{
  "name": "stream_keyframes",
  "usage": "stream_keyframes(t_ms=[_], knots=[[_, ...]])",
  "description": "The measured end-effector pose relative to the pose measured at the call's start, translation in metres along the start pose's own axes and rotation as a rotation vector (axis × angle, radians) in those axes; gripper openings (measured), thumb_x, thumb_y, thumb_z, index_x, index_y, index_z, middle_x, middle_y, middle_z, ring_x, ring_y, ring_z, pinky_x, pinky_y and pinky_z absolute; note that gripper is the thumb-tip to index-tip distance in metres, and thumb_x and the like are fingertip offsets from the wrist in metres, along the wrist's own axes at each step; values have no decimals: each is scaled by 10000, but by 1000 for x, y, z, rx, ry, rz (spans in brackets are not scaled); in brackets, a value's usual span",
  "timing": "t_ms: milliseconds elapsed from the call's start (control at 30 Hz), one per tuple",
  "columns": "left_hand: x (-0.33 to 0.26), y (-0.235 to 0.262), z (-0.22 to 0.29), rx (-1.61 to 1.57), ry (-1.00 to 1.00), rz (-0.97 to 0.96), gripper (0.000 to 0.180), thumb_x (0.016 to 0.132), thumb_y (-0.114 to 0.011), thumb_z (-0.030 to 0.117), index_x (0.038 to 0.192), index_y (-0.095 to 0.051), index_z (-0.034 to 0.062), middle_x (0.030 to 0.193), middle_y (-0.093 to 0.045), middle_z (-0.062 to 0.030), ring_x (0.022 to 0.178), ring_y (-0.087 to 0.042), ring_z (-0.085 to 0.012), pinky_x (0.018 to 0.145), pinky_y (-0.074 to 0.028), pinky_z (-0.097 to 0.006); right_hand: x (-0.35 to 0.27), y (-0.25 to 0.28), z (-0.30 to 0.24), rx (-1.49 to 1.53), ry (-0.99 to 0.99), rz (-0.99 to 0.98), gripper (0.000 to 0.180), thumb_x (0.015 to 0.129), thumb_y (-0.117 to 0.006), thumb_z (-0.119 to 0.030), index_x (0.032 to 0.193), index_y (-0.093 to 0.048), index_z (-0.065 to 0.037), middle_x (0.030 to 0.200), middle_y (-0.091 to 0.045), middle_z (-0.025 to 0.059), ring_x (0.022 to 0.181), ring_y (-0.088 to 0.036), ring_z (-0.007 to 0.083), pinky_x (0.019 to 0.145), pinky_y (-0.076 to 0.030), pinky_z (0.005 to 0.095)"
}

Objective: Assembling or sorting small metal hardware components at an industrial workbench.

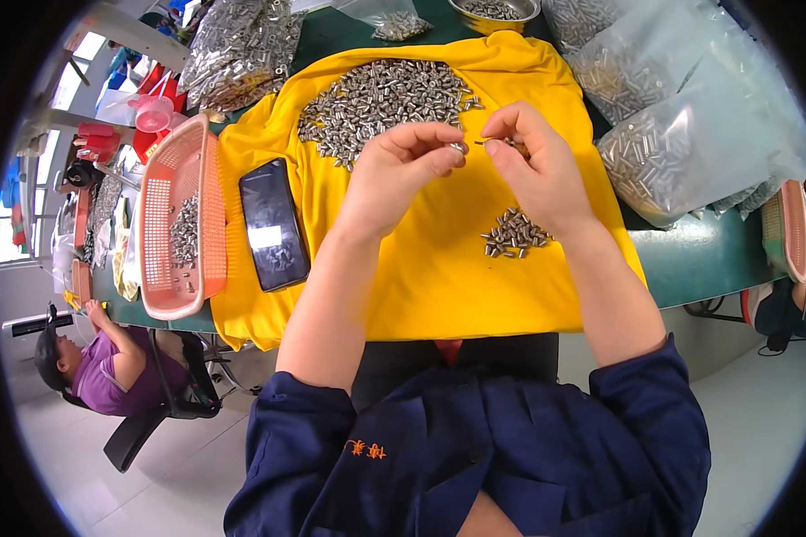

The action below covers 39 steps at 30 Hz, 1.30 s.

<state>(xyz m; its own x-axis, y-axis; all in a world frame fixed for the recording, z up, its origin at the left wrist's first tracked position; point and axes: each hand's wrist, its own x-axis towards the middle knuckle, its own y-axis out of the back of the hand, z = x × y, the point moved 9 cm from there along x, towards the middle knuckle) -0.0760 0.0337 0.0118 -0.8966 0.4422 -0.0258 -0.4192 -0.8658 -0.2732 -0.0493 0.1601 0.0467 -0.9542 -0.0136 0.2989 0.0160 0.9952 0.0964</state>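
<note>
Over the yellow cloth [439, 286], my left hand [394, 170] is closed in a pinch on a small metal cylinder [458, 148]. Facing it a short gap away, my right hand [542, 170] pinches a thin dark pin [480, 142] that points toward the cylinder. Something small and metallic also shows between the right fingers, too small to make out. Beyond my left hand spreads a large pile of short silvery metal cylinders [381, 94]. A smaller heap of similar cylinders [515, 234] lies on the cloth below my right hand.
A black phone [273, 219] and a pink basket [215, 259] with metal pieces are at left. Bags of metal parts [237, 54] lie far left, other clear bags [649, 161] at right. A metal bowl [495, 20] stands at the back. Another person [121, 367] sits at lower left.
</note>
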Motion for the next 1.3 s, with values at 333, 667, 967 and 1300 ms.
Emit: stream_keyframes(t_ms=[333, 667, 967, 1300], knots=[[-2, -4, -7, -92, 11, -32, 131, 779, -592, 18, 907, -597, -11, 813, -621, -70, 751, -596, -133, 707, -479, -234, -2, -11, -2, 22, -66, -128, 43, 772, -497, -51, 804, -483, -25, 703, -494, 3, 615, -440, 61, 527, -367, 205], [-4, -3, 0, 214, -41, 8, 111, 751, -617, 4, 860, -624, -16, 807, -634, -42, 739, -590, -88, 679, -474, -192, -4, -17, -19, -423, 108, -141, 83, 724, -525, -67, 771, -465, -36, 584, -499, 116, 516, -500, 252, 484, -386, 324], [-6, -6, 6, 625, -104, 74, 144, 740, -619, 41, 882, -632, 20, 806, -640, -66, 717, -601, -121, 667, -476, -224, -4, -20, -3, -452, 58, -140, 80, 733, -517, -67, 782, -463, -37, 595, -510, 123, 533, -514, 271, 495, -395, 337], [-5, 8, 18, 474, -261, 93, 121, 761, -615, 61, 875, -641, 27, 844, -618, -31, 729, -550, -99, 646, -444, -210, -1, -4, -12, -308, 25, -32, 81, 744, -527, -53, 795, -475, -16, 623, -508, 71, 529, -467, 124, 495, -382, 253]])
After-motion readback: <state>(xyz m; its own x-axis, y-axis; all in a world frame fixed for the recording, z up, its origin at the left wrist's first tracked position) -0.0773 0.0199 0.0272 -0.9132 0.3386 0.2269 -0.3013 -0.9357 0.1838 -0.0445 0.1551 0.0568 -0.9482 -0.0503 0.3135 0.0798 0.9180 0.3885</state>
